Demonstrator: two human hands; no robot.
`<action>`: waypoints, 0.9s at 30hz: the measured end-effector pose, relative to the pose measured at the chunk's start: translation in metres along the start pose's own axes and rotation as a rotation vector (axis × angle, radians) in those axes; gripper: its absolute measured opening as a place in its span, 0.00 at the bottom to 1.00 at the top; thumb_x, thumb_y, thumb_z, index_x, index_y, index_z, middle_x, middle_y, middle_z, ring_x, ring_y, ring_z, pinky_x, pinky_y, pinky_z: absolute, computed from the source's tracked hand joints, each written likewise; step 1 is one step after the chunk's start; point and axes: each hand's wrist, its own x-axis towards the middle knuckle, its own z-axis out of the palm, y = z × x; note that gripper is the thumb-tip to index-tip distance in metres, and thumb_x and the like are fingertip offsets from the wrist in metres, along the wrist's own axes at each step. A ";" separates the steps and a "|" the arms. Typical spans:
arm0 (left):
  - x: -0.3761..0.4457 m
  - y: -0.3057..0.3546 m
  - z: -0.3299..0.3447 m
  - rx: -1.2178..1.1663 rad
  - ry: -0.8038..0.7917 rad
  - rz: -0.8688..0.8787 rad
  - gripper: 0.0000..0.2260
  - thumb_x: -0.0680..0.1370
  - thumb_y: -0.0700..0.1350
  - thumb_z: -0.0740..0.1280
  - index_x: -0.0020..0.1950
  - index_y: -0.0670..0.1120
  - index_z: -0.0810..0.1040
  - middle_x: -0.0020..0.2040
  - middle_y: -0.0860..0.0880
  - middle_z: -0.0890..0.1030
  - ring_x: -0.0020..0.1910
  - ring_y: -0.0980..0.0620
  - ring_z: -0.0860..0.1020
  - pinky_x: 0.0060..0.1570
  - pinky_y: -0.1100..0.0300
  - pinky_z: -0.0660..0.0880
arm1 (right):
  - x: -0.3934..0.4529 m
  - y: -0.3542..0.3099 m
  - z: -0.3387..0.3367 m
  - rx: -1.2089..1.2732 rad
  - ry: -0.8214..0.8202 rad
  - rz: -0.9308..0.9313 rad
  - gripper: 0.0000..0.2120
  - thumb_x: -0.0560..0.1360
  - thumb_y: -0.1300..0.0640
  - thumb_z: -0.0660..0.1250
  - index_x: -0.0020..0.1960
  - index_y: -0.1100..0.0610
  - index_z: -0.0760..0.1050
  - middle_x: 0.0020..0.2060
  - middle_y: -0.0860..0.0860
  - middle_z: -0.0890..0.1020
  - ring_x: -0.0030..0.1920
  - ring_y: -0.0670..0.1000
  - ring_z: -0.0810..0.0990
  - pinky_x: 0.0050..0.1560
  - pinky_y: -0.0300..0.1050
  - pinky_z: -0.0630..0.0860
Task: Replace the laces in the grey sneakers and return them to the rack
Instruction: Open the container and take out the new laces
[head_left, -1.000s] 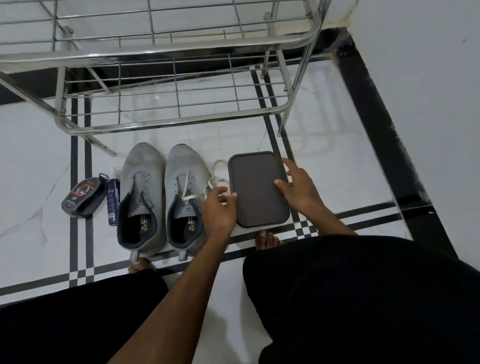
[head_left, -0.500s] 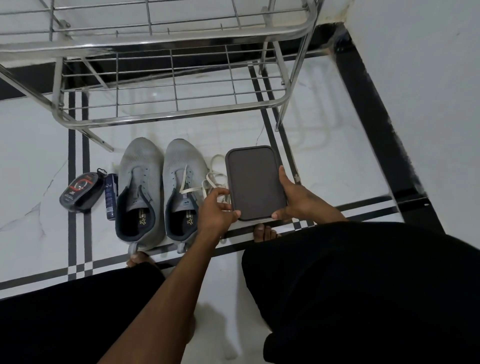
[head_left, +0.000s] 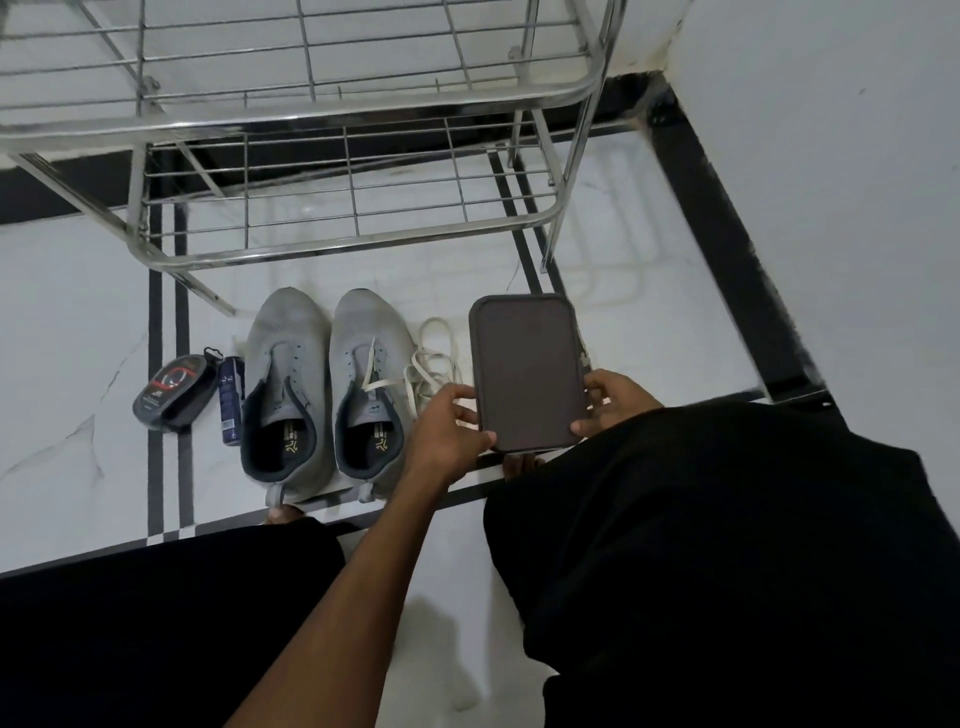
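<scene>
Head view looks down past black-clad knees at a steel wire shoe rack (head_left: 332, 244), standing beyond the fingers. Two grey mesh sneakers (head_left: 322, 389) sit side by side on the white marble floor (head_left: 67, 322), just left of the left hand (head_left: 447, 431). Both hands grip a flat dark grey rectangular case (head_left: 527, 371), the right hand (head_left: 610, 402) curled around its right edge. Loose white laces (head_left: 434, 364) lie between sneaker and case. Farther left rest a black oval shoe-polish sponge (head_left: 174, 392) and a small dark blue tube (head_left: 230, 400).
</scene>
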 end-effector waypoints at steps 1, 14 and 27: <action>-0.001 0.005 -0.001 -0.010 -0.003 0.036 0.22 0.71 0.34 0.75 0.58 0.52 0.73 0.50 0.46 0.79 0.48 0.46 0.82 0.48 0.44 0.82 | -0.006 0.000 -0.005 0.028 0.030 -0.029 0.18 0.77 0.68 0.68 0.66 0.63 0.71 0.45 0.52 0.78 0.54 0.59 0.80 0.60 0.51 0.76; -0.008 0.078 -0.029 -0.312 0.172 0.340 0.22 0.74 0.37 0.74 0.66 0.51 0.78 0.53 0.50 0.83 0.49 0.51 0.83 0.48 0.58 0.82 | -0.041 -0.078 -0.045 0.270 0.231 -0.413 0.19 0.78 0.68 0.67 0.68 0.57 0.76 0.55 0.51 0.82 0.53 0.53 0.84 0.51 0.47 0.83; 0.051 0.151 -0.058 -0.642 0.371 0.325 0.14 0.75 0.40 0.74 0.60 0.39 0.81 0.47 0.46 0.84 0.42 0.55 0.82 0.45 0.64 0.80 | 0.003 -0.165 -0.058 0.559 0.367 -0.523 0.08 0.79 0.61 0.67 0.56 0.56 0.82 0.47 0.50 0.86 0.46 0.45 0.84 0.45 0.42 0.82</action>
